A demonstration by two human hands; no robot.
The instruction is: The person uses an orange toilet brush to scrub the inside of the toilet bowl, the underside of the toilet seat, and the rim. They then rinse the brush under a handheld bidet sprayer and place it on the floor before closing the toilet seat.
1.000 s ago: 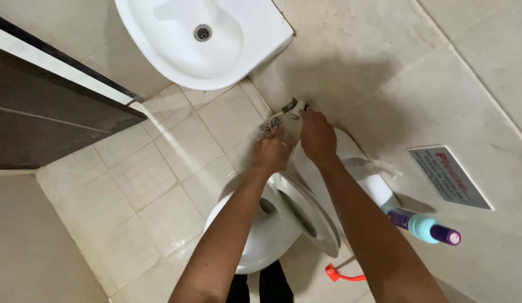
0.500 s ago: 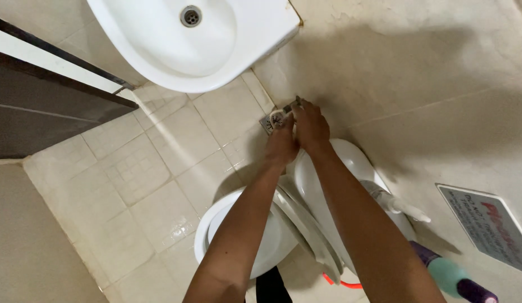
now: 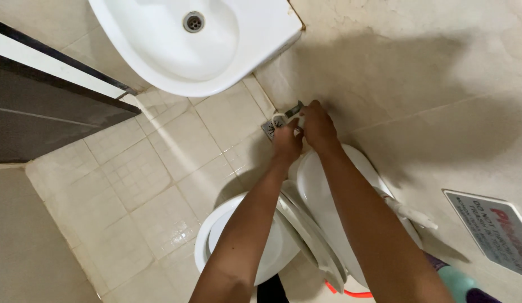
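Nearest to us, at the bottom edge, we see our two bare forearms reaching away from the camera over a white toilet (image 3: 247, 252) whose seat and lid (image 3: 306, 233) stand raised on edge between bowl and tank. To the right of our right arm lies the white tank lid (image 3: 328, 191), with a slim white spray handle (image 3: 412, 213) resting along its far side, and below that a teal and purple bottle (image 3: 460, 286) and a bit of orange-red hose (image 3: 345, 292) peek in at the frame's bottom. A printed sign (image 3: 493, 227) sits on the beige wall at the right edge. Further out, our left hand (image 3: 286, 143) is curled closed around a small white and metal water fitting (image 3: 282, 119) low on the wall, just past the tank; we cannot make out exactly which part the fingers pinch. Our right hand (image 3: 318, 126) is touching the left one, fingers bent down and closed over the same fitting, its dark metal end (image 3: 294, 108) showing just beyond the knuckles. A small square floor drain (image 3: 268, 129) lies beside the fitting on the cream tiled floor (image 3: 160, 163). Farthest away, the white basin (image 3: 205, 39) with its round metal drain (image 3: 193, 21) hangs above the floor, and a dark door panel (image 3: 42, 118) lies at the left.
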